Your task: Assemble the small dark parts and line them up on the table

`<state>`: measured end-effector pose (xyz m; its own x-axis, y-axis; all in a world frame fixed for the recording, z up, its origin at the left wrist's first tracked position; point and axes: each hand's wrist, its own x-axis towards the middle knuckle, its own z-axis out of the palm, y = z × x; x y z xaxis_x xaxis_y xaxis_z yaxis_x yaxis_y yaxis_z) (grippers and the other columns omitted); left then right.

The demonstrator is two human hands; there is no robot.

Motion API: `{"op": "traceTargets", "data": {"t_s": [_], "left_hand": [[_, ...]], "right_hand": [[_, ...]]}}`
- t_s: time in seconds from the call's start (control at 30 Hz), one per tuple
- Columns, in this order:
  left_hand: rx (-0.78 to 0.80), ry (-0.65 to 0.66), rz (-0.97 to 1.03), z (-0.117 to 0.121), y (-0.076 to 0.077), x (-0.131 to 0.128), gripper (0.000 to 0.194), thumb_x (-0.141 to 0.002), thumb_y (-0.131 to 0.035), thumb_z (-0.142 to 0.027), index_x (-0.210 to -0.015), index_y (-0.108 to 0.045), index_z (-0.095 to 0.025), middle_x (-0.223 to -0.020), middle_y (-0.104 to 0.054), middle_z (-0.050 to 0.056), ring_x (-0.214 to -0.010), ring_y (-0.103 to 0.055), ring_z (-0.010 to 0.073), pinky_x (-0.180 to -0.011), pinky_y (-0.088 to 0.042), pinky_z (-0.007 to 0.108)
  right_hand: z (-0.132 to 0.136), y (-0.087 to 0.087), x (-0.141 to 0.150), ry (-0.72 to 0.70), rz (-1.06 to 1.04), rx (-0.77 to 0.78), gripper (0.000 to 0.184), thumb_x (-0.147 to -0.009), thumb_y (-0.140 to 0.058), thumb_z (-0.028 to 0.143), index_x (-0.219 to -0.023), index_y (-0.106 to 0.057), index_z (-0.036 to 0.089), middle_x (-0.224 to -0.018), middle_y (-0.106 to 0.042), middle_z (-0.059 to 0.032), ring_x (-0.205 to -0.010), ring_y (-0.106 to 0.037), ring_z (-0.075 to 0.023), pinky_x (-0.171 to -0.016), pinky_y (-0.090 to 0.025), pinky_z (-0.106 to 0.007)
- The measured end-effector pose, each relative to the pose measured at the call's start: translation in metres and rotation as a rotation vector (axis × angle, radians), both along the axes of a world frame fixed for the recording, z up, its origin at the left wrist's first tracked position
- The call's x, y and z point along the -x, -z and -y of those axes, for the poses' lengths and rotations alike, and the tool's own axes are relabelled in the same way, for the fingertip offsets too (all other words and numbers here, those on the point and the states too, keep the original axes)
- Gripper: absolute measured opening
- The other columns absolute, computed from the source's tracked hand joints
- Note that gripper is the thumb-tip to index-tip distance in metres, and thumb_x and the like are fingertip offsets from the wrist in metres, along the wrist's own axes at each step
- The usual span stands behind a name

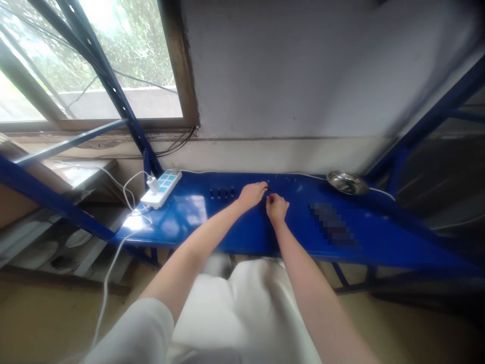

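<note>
My left hand [253,195] is closed in a pinch above the blue shelf top [242,227]. A small dark piece [269,189] shows at its fingertips, too small to name. Close beside it on the right, my right hand [278,207] is closed with its fingertips together. Whatever those fingers hold is hidden. To the left of both hands, several small black cylinder-like pieces [219,193] stand in a short row. Tiny light-coloured bits [287,179] lie scattered just beyond the hands.
A white power strip [162,188] with a plugged-in charger and cable lies at the left end. A shiny metal dish [347,182] sits at the back right, near a white cord. One pixelated dark object [332,224] lies on the right. Blue posts [113,86] frame the shelf.
</note>
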<state>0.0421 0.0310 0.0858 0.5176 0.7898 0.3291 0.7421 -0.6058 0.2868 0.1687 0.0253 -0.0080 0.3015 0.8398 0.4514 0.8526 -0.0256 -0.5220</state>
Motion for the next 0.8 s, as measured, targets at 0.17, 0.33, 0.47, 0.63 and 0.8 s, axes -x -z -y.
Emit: {"op": "traceTargets", "data": {"t_s": [0.17, 0.33, 0.47, 0.63, 0.8], "left_hand": [[-0.003, 0.022, -0.053, 0.0, -0.004, 0.001, 0.027, -0.09, -0.034, -0.022, -0.104, -0.056, -0.017, -0.102, -0.064, 0.005, -0.091, -0.06, 0.0156, -0.078, -0.046, 0.026], [0.019, 0.026, -0.09, -0.002, -0.01, 0.002, 0.027, -0.089, -0.035, -0.022, -0.104, -0.057, -0.018, -0.1, -0.064, 0.006, -0.09, -0.06, 0.0165, -0.078, -0.046, 0.027], [0.069, 0.016, -0.144, -0.004, -0.01, 0.001, 0.025, -0.086, -0.039, -0.02, -0.099, -0.059, -0.018, -0.095, -0.065, 0.006, -0.086, -0.061, 0.018, -0.075, -0.047, 0.029], [0.117, -0.002, -0.172, -0.004, -0.003, -0.001, 0.022, -0.082, -0.043, -0.018, -0.096, -0.06, -0.018, -0.092, -0.065, 0.006, -0.085, -0.061, 0.0181, -0.075, -0.048, 0.029], [0.123, -0.006, -0.153, -0.004, 0.006, -0.002, 0.022, -0.082, -0.042, -0.017, -0.095, -0.059, -0.018, -0.093, -0.065, 0.007, -0.085, -0.061, 0.0193, -0.073, -0.048, 0.03]], "right_hand": [[0.001, -0.001, 0.002, -0.018, 0.048, 0.005, 0.022, -0.083, -0.039, 0.024, -0.084, -0.058, 0.014, -0.083, -0.064, -0.0099, -0.076, -0.051, -0.0203, -0.071, -0.025, -0.031], [0.0, 0.0, 0.004, -0.071, 0.127, 0.009, 0.021, -0.084, -0.038, 0.022, -0.086, -0.057, 0.014, -0.083, -0.064, -0.01, -0.077, -0.05, -0.0204, -0.071, -0.025, -0.032], [0.0, -0.001, 0.005, -0.088, 0.141, 0.018, 0.021, -0.085, -0.037, 0.024, -0.082, -0.056, 0.014, -0.081, -0.064, -0.01, -0.075, -0.051, -0.0205, -0.071, -0.025, -0.032], [0.0, 0.0, 0.005, -0.1, 0.154, -0.008, 0.02, -0.083, -0.039, 0.024, -0.086, -0.057, 0.014, -0.082, -0.064, -0.0098, -0.077, -0.051, -0.0205, -0.071, -0.026, -0.032], [-0.001, 0.001, 0.004, -0.123, 0.181, 0.005, 0.019, -0.082, -0.042, 0.024, -0.08, -0.058, 0.015, -0.077, -0.064, -0.0083, -0.075, -0.052, -0.0199, -0.073, -0.026, -0.032]]}}
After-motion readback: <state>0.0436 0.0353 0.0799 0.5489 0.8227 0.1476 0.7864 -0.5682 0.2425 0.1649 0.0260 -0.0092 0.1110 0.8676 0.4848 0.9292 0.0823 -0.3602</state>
